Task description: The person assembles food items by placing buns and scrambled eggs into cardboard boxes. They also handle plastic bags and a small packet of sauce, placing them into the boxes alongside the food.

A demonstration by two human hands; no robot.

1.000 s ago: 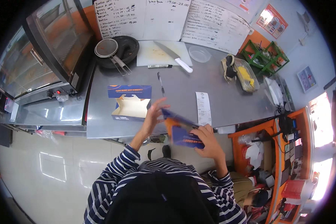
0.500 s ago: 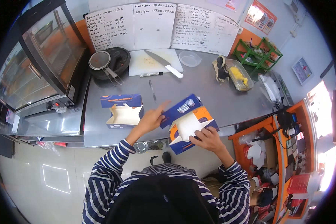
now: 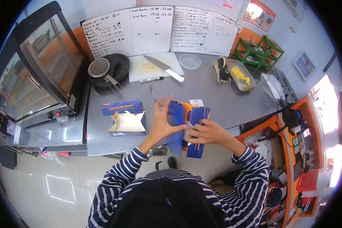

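Note:
A blue and orange cardboard food box (image 3: pixel 198 114) is held tilted over the table's front edge. My right hand (image 3: pixel 205 132) grips its near right side with bent fingers. On the other side, my left hand (image 3: pixel 164 123) has its fingers spread upward along a blue panel, its thumb lying across that panel toward the box's opening. The panel is smeared by motion. To the left, a second open food box (image 3: pixel 128 123) with a pale inside stands on the steel table (image 3: pixel 136 93). A thin pen-like tool (image 3: pixel 152 92) lies just beyond my left hand.
At the back are a white cutting board (image 3: pixel 140 68) with a knife (image 3: pixel 165 68), a marker (image 3: pixel 152 79), a strainer (image 3: pixel 99 68) on a dark pan, and a clear lid (image 3: pixel 190 61). A tub of yellow food (image 3: pixel 240 76) and tape dispenser (image 3: pixel 221 70) sit right. A glass display cabinet (image 3: pixel 45 60) stands left.
The held box has turned more upright and its blue panel has swung in toward the opening. My left hand has moved right onto the panel; my right hand still grips the box.

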